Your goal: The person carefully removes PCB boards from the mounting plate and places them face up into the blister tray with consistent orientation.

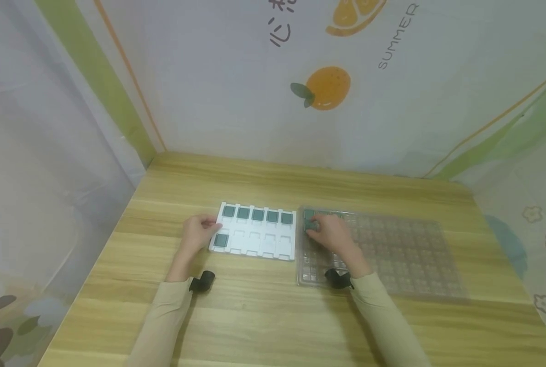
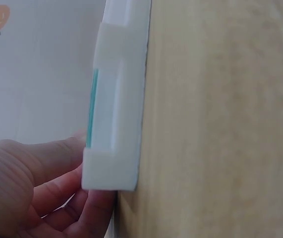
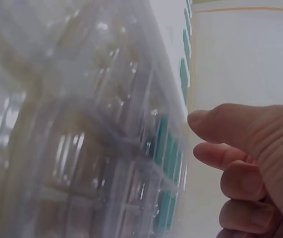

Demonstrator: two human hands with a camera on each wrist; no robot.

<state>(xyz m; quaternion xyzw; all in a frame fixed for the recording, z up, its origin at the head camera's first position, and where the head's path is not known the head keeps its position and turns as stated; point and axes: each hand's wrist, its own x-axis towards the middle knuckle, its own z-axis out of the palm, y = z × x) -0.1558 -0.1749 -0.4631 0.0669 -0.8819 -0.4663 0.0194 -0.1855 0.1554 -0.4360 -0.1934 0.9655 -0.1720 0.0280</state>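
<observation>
A white tray (image 1: 254, 236) lies on the table, with a row of several green square chips (image 1: 257, 214) along its far side and one more green chip (image 1: 221, 240) at its near left. At the tray's left end, my left hand (image 1: 198, 235) grips the edge, thumb on top and fingers at the side in the left wrist view. My right hand (image 1: 333, 233) hovers over the left part of a clear plastic tray (image 1: 406, 255). Its thumb and index finger are parted beside green chips (image 3: 171, 163) in the clear tray, with nothing visible between them.
The two trays lie side by side on a wooden table (image 1: 254, 326). Most pockets of the clear tray show no green chip. A white curtain (image 1: 236, 102) with printed oranges hangs behind the table. Black wrist cameras (image 1: 202, 281) sit on both forearms.
</observation>
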